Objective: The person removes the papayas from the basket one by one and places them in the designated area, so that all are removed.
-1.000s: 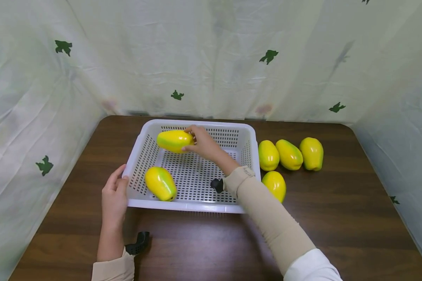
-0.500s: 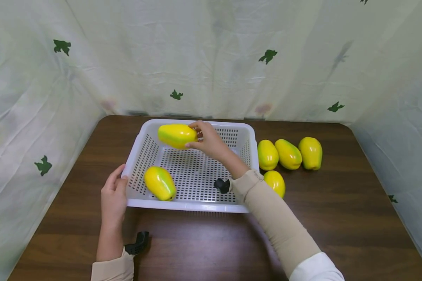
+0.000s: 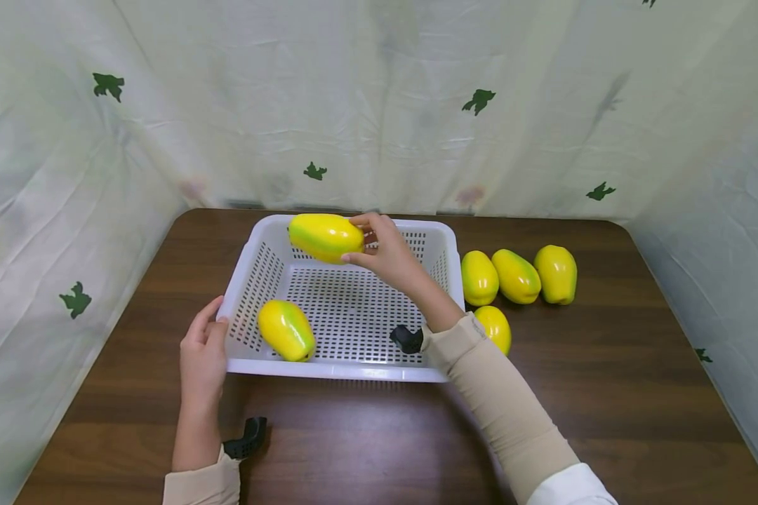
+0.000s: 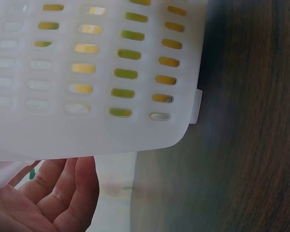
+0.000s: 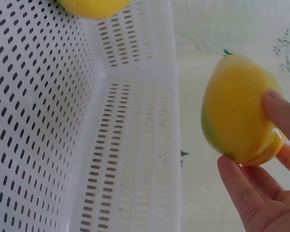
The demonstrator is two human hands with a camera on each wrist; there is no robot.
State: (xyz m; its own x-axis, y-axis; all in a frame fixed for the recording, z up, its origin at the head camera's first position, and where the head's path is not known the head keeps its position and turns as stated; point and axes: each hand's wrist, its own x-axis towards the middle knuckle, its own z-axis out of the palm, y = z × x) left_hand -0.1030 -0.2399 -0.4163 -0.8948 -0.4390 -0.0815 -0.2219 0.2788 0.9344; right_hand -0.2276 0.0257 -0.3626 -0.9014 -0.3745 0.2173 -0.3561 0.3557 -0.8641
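Shows glossy yellow streaked with green on the oblong fruit (image 3: 323,238), held up sideways over the far side of a white, slotted, open-topped basket (image 3: 347,372).

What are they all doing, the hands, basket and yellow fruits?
White basket: open-topped, on the table
Fruit inside: lying on its side
Raised fruit: held in the air
Left hand: holding the basket's left rim
Right hand: gripping the raised fruit's end
Four other fruits: on the table, unheld
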